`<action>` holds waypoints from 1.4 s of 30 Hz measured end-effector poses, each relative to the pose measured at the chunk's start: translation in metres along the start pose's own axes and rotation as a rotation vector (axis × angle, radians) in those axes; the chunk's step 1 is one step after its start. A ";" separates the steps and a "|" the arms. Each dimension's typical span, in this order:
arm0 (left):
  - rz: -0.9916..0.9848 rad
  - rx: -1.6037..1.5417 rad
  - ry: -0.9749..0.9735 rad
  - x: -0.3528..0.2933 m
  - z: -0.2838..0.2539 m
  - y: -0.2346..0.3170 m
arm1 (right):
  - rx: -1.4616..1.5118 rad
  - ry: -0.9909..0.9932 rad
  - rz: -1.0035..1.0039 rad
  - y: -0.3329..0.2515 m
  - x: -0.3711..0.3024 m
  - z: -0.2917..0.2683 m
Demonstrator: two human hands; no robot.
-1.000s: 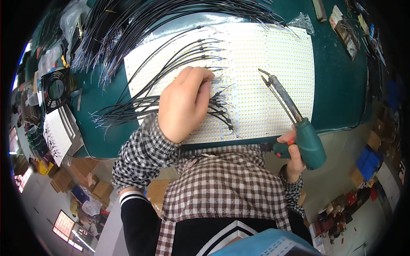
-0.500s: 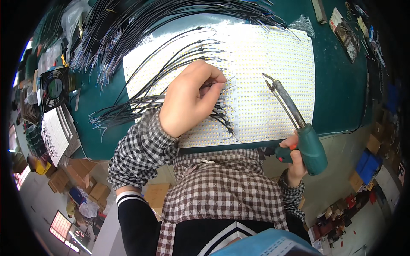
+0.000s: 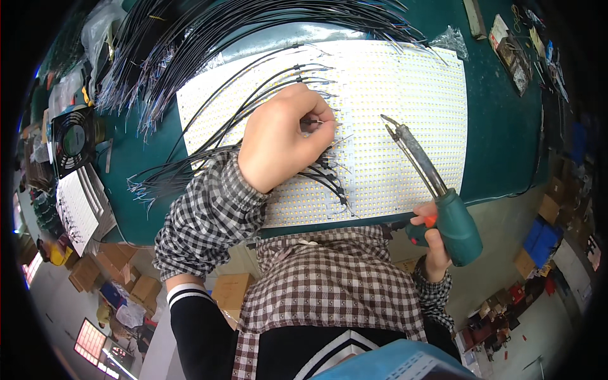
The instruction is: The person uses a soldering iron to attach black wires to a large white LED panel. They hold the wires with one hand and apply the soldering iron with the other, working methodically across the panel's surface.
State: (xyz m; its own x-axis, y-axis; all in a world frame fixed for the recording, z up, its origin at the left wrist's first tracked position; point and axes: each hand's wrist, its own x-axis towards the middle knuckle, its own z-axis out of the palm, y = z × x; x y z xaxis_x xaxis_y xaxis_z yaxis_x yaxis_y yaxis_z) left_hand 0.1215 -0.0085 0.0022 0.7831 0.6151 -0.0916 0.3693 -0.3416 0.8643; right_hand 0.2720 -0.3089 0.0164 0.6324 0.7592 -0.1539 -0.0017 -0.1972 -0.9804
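My left hand [image 3: 288,136] is over the middle of a white LED panel [image 3: 411,88] dotted with rows of small yellowish squares. Thumb and forefinger pinch the end of a thin black cable; the rest of that cable is hidden by the hand. Several black cables [image 3: 237,107] with stripped wire ends lie across the panel's left part, their tips in a column near its middle. My right hand [image 3: 434,244] grips a green soldering gun [image 3: 457,228] by its handle. Its metal tip points up and left, above the panel and apart from the left fingers.
A thick bundle of black cables [image 3: 190,44] lies along the far side of the green table [image 3: 506,139]. At the left are a black fan [image 3: 73,139] and a stack of white sheets [image 3: 82,209]. A small dark box [image 3: 512,57] and tools lie at the far right.
The soldering gun's tip has shifted slightly left and down, closer to the left fingers. My left hand stays pinched at nearly the same spot on the panel.
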 end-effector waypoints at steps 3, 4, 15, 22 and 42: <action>0.018 0.023 0.043 -0.002 0.005 0.001 | 0.006 -0.036 -0.002 -0.004 0.003 0.001; 0.029 0.061 0.035 -0.002 0.005 0.001 | -0.004 -0.053 0.000 -0.005 0.003 0.001; 0.043 0.148 0.045 0.002 0.007 0.006 | -0.195 -0.111 -0.042 -0.011 0.008 0.009; 0.077 0.172 0.045 0.003 0.008 0.005 | -0.308 -0.117 -0.016 -0.016 0.010 0.009; 0.094 0.156 0.023 0.006 0.006 0.003 | -0.302 -0.120 0.041 -0.017 0.010 0.014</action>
State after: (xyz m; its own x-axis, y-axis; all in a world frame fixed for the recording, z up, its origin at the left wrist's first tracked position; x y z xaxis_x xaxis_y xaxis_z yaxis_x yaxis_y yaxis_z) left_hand 0.1303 -0.0106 0.0013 0.8067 0.5910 -0.0015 0.3702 -0.5033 0.7808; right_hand 0.2679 -0.2894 0.0295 0.5411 0.8108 -0.2231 0.2156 -0.3902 -0.8951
